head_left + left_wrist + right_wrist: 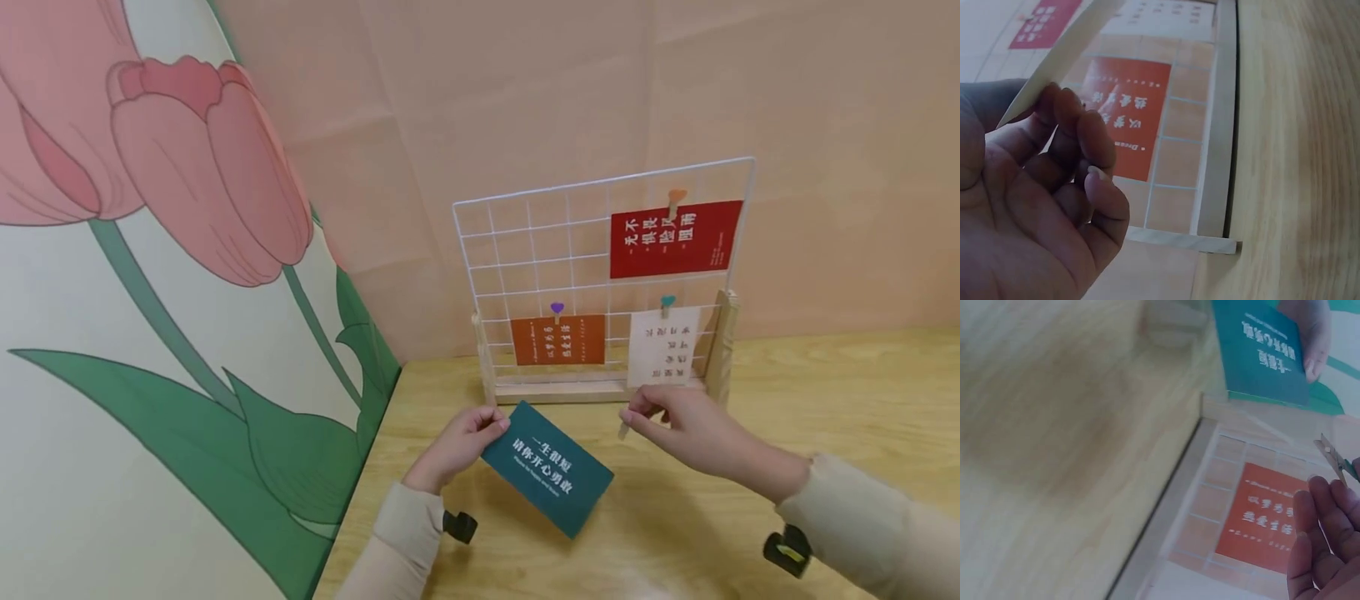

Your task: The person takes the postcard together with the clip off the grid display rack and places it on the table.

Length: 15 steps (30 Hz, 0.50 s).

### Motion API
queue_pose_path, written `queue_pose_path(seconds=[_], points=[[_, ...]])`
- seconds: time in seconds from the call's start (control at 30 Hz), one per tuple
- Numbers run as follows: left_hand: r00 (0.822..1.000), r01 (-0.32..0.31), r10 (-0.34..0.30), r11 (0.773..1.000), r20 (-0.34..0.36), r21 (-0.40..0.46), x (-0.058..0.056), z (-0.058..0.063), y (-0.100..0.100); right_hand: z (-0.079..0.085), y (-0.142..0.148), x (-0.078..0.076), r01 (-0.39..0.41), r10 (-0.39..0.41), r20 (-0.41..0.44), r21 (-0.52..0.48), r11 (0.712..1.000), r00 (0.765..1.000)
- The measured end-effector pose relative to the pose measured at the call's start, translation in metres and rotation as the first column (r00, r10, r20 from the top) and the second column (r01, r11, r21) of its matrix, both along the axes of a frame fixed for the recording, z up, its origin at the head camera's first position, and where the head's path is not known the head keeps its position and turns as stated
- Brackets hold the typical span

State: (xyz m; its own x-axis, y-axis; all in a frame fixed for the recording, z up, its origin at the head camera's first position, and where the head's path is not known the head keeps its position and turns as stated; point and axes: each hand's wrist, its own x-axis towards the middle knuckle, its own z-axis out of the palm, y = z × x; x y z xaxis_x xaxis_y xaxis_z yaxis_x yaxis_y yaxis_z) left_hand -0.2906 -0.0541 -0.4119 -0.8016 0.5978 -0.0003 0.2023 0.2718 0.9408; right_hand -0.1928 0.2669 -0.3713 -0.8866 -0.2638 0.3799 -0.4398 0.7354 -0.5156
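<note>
My left hand [459,443] pinches the corner of a dark teal card [551,493] with white lettering, held tilted above the table. In the left wrist view the card shows as a pale edge between thumb and fingers. A small wooden clothespin [1334,456] with a green end is pinched in my right hand [693,429], to the right of the card and apart from it. Behind both hands stands a white wire grid [603,180] on a wooden stand [562,395]. Clipped to it are a red card [645,262], an orange card [577,354] and a whitish card [645,367].
An orange clip [677,197], a purple heart clip [557,308] and a teal heart clip [667,301] hold the cards on the grid. Below lies a wood-grain table [660,542]. A tulip-printed panel [225,333] borders the left; a pinkish cloth [525,83] hangs behind.
</note>
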Motion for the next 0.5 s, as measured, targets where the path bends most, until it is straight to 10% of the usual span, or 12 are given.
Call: queue_pose_path(seconds=[0.5], points=[[0.996, 0.087, -0.081, 0.984, 0.045, -0.154, 0.005, -0.014, 0.000, -0.051, 0.020, 0.019, -0.133, 0.124, 0.267, 0.015, 0.991, 0.956]])
